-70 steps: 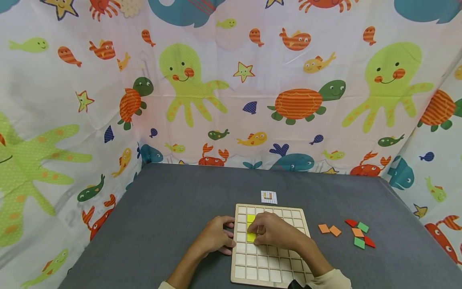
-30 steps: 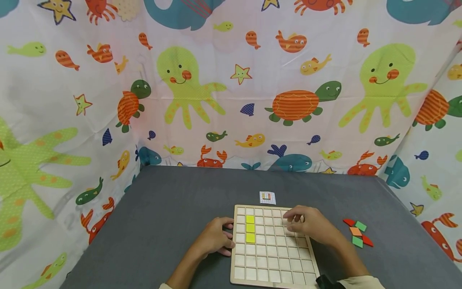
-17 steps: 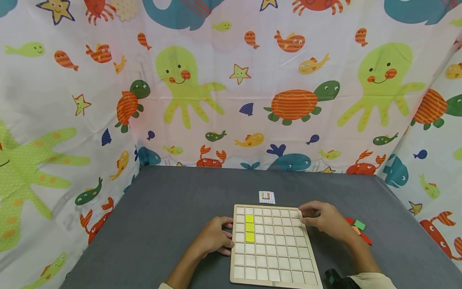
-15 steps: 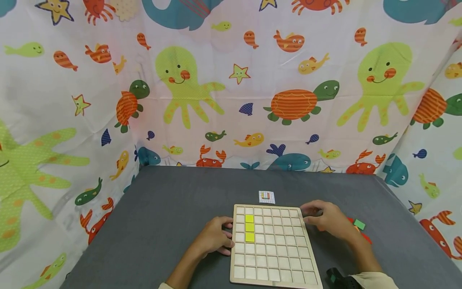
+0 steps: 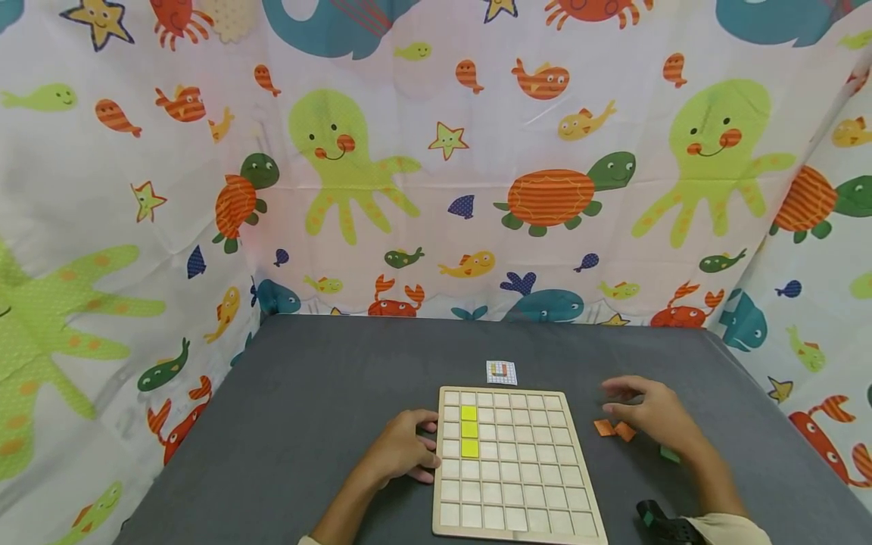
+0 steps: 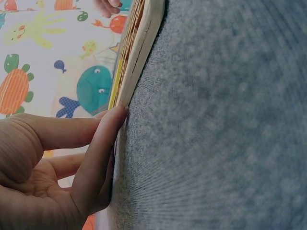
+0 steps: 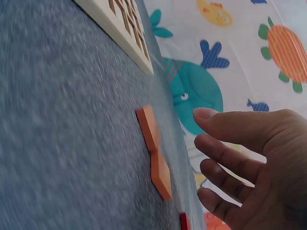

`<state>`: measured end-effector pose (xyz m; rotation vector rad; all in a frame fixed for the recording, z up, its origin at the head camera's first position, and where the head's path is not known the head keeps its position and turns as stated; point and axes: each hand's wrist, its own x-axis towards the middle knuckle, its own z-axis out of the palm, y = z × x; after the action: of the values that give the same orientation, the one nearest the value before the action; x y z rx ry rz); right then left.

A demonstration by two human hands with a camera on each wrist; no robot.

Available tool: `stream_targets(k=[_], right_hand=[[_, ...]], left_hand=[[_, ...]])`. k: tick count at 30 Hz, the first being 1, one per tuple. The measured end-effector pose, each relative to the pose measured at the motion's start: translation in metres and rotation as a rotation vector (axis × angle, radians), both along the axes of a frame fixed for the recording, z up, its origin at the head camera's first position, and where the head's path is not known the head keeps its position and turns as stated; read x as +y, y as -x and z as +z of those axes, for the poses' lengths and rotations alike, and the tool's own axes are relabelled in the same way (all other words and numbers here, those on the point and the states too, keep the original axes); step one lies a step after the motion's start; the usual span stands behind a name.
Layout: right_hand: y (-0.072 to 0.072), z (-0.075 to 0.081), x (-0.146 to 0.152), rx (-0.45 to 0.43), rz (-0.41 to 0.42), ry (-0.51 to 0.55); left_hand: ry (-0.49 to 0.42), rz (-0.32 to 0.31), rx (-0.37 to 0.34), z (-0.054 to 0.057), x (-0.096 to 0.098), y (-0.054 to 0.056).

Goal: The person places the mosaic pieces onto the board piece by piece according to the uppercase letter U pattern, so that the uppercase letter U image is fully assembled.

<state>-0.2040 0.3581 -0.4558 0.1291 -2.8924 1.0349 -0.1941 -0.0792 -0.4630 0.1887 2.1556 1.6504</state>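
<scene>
My left hand point(image 5: 403, 448) touches the left edge of the wooden grid board point(image 5: 520, 539); in the left wrist view its fingertips lie against the board's side. Three yellow square tiles point(image 5: 470, 429) stand in a column in the board's second column of cells. To the board's right, my right hand point(image 5: 650, 412) hovers with loosely bent fingers and nothing between them. Below its fingertips lie two touching orange tiles, one orange tile point(image 5: 603, 428) and another orange tile point(image 5: 624, 431). In the right wrist view, the thumb and fingers are spread apart from these tiles.
A small card point(image 5: 501, 372) with a printed grid pattern lies beyond the board. Partly hidden by the right arm is a green tile point(image 5: 670, 453). A red tile point(image 7: 184, 221) shows in the right wrist view. A sea-animal curtain point(image 5: 477, 106) surrounds the grey table point(image 5: 306, 363).
My right hand has left the yellow tiles and moved right, off the board, over the loose tiles. The left hand has stayed at the board's edge.
</scene>
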Motion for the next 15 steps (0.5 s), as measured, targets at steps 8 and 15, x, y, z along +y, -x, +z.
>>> stream_targets(k=[8,15], right_hand=[[-0.001,-0.001,0.025,-0.062,-0.068,-0.050],[-0.005,-0.001,0.043,-0.102,-0.101,-0.073]], left_hand=[[-0.027,-0.012,0.027,0.000,0.000,-0.002],[-0.025,-0.005,0.024,-0.001,0.000,-0.002]])
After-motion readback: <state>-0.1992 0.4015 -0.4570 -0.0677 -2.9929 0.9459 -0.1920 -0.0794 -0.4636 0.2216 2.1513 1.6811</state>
